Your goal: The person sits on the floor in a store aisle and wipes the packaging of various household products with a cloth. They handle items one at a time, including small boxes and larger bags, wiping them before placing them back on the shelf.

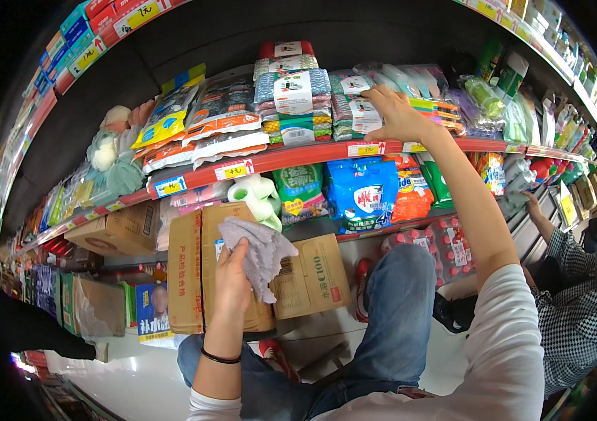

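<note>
A crumpled pale grey cloth point(259, 255) is pinched in my left hand point(234, 279), above a taped cardboard carton point(185, 268). Up on the shelf, my right hand point(398, 113) spans the front of a paper-banded pack of cleaning cloths point(364, 117), thumb low and fingers higher. Another similar pack point(351, 83) rests on top of it. To its left stands a taller stack of banded cloths point(293, 94). Below the shelf edge are a blue laundry powder bag point(366, 192) and an orange Tide bag point(411, 192).
The red shelf edge point(298, 152) carries price tags. Bath puffs point(106, 152) and bagged goods point(225, 105) fill its left side. Another carton point(311, 276) and shrink-wrapped bottles point(446, 247) sit low down. At right, a person in a checked top point(574, 305) reaches toward the shelves.
</note>
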`<act>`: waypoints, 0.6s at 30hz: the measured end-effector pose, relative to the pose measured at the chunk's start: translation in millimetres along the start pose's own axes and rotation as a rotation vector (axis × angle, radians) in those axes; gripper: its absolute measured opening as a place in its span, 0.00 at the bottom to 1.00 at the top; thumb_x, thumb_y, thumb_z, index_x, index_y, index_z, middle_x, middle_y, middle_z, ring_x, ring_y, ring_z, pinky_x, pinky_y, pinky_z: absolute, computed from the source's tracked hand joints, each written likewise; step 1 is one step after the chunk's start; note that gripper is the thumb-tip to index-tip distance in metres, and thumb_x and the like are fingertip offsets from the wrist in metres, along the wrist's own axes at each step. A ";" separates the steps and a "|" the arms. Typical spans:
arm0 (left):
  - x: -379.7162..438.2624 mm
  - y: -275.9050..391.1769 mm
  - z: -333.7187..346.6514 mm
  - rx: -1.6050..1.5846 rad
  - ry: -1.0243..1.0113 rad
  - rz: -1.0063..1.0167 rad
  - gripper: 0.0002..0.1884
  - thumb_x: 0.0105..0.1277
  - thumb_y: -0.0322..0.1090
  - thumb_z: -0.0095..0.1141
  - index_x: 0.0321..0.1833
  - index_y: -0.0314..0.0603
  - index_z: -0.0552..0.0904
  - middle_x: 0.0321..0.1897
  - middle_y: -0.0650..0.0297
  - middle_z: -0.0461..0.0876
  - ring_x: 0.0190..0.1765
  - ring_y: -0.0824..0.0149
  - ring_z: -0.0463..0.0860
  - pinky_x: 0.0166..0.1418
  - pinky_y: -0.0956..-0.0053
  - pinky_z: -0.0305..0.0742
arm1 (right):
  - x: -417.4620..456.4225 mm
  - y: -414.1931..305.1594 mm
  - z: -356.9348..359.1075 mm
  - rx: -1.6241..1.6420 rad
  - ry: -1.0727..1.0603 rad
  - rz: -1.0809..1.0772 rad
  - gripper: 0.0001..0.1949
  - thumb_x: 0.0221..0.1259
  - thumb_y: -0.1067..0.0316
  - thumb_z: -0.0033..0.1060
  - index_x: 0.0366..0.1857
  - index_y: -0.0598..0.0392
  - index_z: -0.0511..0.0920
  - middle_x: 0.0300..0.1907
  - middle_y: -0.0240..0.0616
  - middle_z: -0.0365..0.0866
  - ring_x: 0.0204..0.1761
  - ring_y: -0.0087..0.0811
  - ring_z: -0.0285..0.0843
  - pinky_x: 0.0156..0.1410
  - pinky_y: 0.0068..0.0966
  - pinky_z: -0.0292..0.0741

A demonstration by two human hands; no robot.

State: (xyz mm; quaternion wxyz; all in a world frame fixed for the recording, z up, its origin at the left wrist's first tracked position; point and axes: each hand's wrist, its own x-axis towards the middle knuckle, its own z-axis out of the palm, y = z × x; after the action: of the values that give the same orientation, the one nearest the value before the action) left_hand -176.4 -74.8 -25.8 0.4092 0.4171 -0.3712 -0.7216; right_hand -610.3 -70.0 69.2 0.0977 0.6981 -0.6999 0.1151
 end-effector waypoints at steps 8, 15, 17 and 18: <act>-1.4 2.4 0.4 -0.049 0.024 -0.032 0.21 0.75 0.39 0.59 0.65 0.36 0.75 0.59 0.58 0.82 0.59 0.61 0.83 0.63 0.63 0.77 | 11.8 -8.0 -1.6 -0.004 -0.044 0.109 0.53 0.42 0.52 0.84 0.76 0.57 0.62 0.72 0.50 0.62 0.76 0.53 0.60 0.78 0.49 0.62; -1.6 8.0 -5.0 -0.272 -0.024 -0.017 0.21 0.78 0.38 0.55 0.68 0.35 0.72 0.63 0.57 0.80 0.64 0.60 0.80 0.68 0.60 0.76 | 4.7 -15.1 4.9 -0.046 0.304 0.176 0.47 0.39 0.54 0.87 0.66 0.66 0.69 0.67 0.56 0.66 0.70 0.55 0.66 0.73 0.44 0.68; -3.1 11.8 -7.9 -0.265 -0.017 -0.034 0.22 0.79 0.39 0.54 0.70 0.37 0.71 0.64 0.58 0.79 0.65 0.60 0.79 0.70 0.59 0.75 | 6.2 -21.2 -10.5 -0.034 0.438 0.283 0.45 0.40 0.53 0.87 0.63 0.68 0.72 0.63 0.56 0.71 0.66 0.51 0.73 0.68 0.42 0.74; -2.4 14.3 -7.0 -0.259 -0.026 -0.042 0.22 0.80 0.40 0.53 0.71 0.38 0.70 0.65 0.58 0.79 0.66 0.60 0.79 0.70 0.59 0.74 | 5.0 -20.3 -22.3 0.107 0.466 0.392 0.42 0.41 0.52 0.87 0.59 0.69 0.74 0.58 0.56 0.77 0.58 0.47 0.79 0.60 0.38 0.78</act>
State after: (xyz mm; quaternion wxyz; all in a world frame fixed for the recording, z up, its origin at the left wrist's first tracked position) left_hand -165.3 -79.6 -15.2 0.4396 0.3590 -0.2712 -0.7774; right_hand -590.6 -68.1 92.5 0.1947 0.5089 -0.7729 0.3252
